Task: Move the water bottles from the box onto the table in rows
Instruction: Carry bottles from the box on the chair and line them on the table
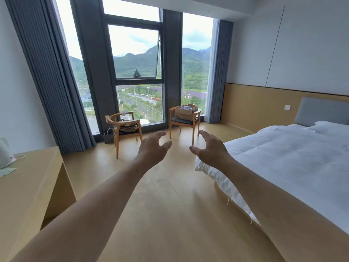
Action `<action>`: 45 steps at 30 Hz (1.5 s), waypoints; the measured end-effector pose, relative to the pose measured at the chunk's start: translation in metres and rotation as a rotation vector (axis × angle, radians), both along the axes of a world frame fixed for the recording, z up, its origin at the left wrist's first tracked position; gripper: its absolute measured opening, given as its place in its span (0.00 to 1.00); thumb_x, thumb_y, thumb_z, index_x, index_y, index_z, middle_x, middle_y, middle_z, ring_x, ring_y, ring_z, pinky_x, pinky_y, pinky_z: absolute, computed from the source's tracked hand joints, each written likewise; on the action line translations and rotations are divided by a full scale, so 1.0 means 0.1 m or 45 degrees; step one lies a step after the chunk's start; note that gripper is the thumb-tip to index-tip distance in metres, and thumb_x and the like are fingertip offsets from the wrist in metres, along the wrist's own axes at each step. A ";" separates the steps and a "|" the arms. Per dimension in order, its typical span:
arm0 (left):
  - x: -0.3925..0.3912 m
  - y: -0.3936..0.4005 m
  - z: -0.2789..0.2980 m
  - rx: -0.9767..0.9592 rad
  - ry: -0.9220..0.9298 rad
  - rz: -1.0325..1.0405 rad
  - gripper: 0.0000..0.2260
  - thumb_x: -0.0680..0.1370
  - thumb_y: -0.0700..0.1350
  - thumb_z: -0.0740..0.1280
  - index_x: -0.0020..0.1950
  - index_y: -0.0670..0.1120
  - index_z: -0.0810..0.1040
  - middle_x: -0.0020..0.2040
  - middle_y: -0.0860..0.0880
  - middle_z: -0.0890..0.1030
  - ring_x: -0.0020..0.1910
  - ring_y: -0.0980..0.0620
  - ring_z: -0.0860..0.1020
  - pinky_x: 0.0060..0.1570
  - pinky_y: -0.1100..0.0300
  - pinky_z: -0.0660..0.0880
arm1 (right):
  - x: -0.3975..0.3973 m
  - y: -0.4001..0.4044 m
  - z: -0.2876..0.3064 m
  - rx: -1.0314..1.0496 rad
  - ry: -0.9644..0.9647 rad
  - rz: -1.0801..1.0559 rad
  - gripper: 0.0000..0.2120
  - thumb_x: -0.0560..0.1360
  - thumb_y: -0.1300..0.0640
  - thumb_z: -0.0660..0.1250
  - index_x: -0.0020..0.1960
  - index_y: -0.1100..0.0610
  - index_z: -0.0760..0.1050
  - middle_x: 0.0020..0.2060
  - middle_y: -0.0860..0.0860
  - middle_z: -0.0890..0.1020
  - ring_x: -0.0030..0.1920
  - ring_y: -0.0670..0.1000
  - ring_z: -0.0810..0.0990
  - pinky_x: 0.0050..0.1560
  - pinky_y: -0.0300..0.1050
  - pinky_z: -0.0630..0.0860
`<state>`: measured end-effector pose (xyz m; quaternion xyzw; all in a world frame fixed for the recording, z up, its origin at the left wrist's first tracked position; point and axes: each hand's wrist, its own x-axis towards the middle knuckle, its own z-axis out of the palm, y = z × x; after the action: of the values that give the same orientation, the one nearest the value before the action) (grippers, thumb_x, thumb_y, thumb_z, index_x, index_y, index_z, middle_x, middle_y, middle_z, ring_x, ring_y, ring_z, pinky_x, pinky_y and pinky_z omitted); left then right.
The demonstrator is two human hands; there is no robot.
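Both hands, left (153,146) and right (210,148), grip wide and empty, reach toward the far cardboard box (184,112) on a chair (184,122); fetching bottles likely comes next.

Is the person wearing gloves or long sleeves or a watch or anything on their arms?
No. The left hand and the right hand are both bare, with no gloves, and no ring or watch shows. Both forearms are bare too, right down to the bottom of the picture, so no sleeves can be seen.
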<state>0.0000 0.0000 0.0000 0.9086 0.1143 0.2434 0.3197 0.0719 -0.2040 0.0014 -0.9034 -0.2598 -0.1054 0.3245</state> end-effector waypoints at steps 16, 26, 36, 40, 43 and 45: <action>3.21 1.59 0.25 0.164 0.082 -0.060 0.24 0.80 0.55 0.66 0.75 0.51 0.70 0.74 0.47 0.72 0.71 0.46 0.70 0.65 0.52 0.68 | 3.03 1.61 -0.03 -0.073 0.054 -0.139 0.36 0.74 0.42 0.69 0.77 0.51 0.61 0.72 0.53 0.70 0.71 0.56 0.69 0.66 0.51 0.69; 5.16 2.01 -0.20 0.126 0.185 -0.088 0.23 0.80 0.54 0.67 0.75 0.51 0.70 0.75 0.48 0.70 0.73 0.46 0.68 0.67 0.50 0.69 | 5.11 2.13 -0.37 -0.102 0.105 -0.133 0.36 0.73 0.42 0.69 0.77 0.50 0.61 0.72 0.53 0.70 0.70 0.56 0.69 0.65 0.50 0.69; 7.41 2.27 0.02 0.136 0.177 -0.036 0.23 0.81 0.53 0.66 0.75 0.50 0.69 0.74 0.48 0.71 0.72 0.47 0.68 0.67 0.51 0.68 | 7.57 2.40 -0.11 -0.127 0.094 -0.120 0.37 0.73 0.41 0.69 0.77 0.48 0.60 0.72 0.52 0.70 0.70 0.56 0.68 0.62 0.49 0.69; 8.17 2.55 -0.03 0.111 0.209 -0.006 0.24 0.81 0.54 0.66 0.75 0.51 0.69 0.75 0.47 0.71 0.73 0.46 0.68 0.68 0.50 0.67 | 8.31 2.67 -0.13 -0.151 0.116 -0.096 0.37 0.72 0.41 0.69 0.77 0.48 0.61 0.72 0.52 0.70 0.69 0.56 0.69 0.60 0.49 0.69; 8.75 2.86 -0.13 0.105 0.208 -0.008 0.24 0.80 0.54 0.66 0.75 0.51 0.69 0.74 0.48 0.71 0.73 0.46 0.68 0.68 0.50 0.68 | 8.85 2.95 -0.20 -0.157 0.145 -0.098 0.37 0.72 0.41 0.69 0.77 0.48 0.60 0.71 0.52 0.70 0.69 0.56 0.69 0.60 0.48 0.69; 9.17 3.11 -0.20 0.111 0.197 -0.014 0.24 0.80 0.54 0.66 0.75 0.51 0.69 0.74 0.48 0.72 0.72 0.46 0.69 0.67 0.50 0.68 | 9.21 3.17 -0.25 -0.165 0.143 -0.102 0.37 0.72 0.42 0.70 0.77 0.48 0.60 0.71 0.52 0.71 0.69 0.56 0.69 0.59 0.48 0.69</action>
<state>0.9170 0.3108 -0.0201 0.9383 0.1231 0.1756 0.2713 0.9928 0.1134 -0.0239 -0.9367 -0.2111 -0.0505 0.2748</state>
